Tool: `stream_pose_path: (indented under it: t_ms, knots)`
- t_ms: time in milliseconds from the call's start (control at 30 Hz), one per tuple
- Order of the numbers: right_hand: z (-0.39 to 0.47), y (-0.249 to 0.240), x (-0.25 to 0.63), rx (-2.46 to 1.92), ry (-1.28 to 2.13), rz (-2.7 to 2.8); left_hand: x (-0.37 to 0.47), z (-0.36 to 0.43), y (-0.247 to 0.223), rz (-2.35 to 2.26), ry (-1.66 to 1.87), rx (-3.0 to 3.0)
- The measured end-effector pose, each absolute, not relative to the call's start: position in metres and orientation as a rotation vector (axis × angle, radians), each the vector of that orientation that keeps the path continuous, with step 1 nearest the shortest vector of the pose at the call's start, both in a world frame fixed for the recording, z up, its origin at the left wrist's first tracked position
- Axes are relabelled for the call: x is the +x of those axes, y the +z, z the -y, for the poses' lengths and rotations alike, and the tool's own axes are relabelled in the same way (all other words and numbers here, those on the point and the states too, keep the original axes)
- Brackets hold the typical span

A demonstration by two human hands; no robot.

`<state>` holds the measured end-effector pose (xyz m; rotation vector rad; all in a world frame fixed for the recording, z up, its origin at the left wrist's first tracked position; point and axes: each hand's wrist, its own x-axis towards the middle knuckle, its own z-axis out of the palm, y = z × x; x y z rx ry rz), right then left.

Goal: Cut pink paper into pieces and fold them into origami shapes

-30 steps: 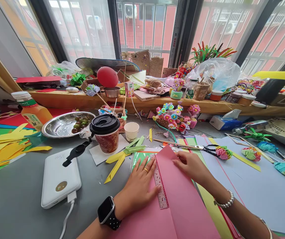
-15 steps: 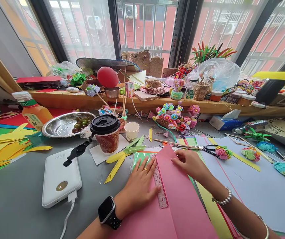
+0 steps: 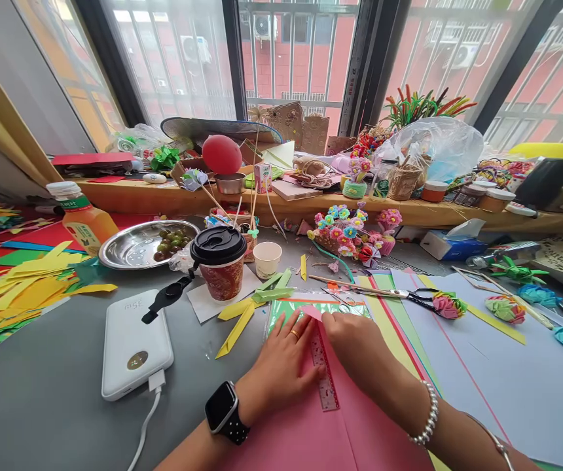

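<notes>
My left hand (image 3: pixel 281 363) lies flat, fingers spread, over a clear ruler (image 3: pixel 329 391) with a pink-red patterned edge. The ruler rests on a sheet of pink paper (image 3: pixel 291 432), slanting away from me. Just right of the ruler's far end, my right hand (image 3: pixel 360 343) is closed, its fingertips pinching the far part of the pink paper; a small lifted piece shows between the two hands. Under the far edge of the pink sheet lies a clear plastic packet (image 3: pixel 286 306) with green in it.
Behind my hands stand a lidded coffee cup (image 3: pixel 220 278) and a small paper cup (image 3: pixel 266 260). On the left are a white power bank (image 3: pixel 139 350) and yellow paper strips (image 3: pixel 21 281). Scissors (image 3: pixel 409 296) and folded paper buds (image 3: pixel 449 305) lie on the right.
My right hand has moved left toward the ruler, and the raised pink flap beside it now shows much smaller. My left hand stays on the ruler. The view has shifted slightly.
</notes>
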<state>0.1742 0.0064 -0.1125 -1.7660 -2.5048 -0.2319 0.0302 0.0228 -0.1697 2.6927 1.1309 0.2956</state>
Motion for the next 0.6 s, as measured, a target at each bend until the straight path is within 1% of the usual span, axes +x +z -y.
stream_pose_path:
  t_ms: [167,367,600]
  knots:
    - [0.0,-0.112,0.167,-1.783,-0.232,2.534,0.031,-0.02,-0.166,-1.149,0.343,2.689]
    - [0.006,-0.102,0.173,-1.935,-0.216,2.507,0.028,-0.022,-0.17,-1.126,0.342,2.688]
    - [0.013,-0.116,0.167,-1.702,-0.319,2.56,0.031,-0.018,-0.163,-1.124,0.42,2.657]
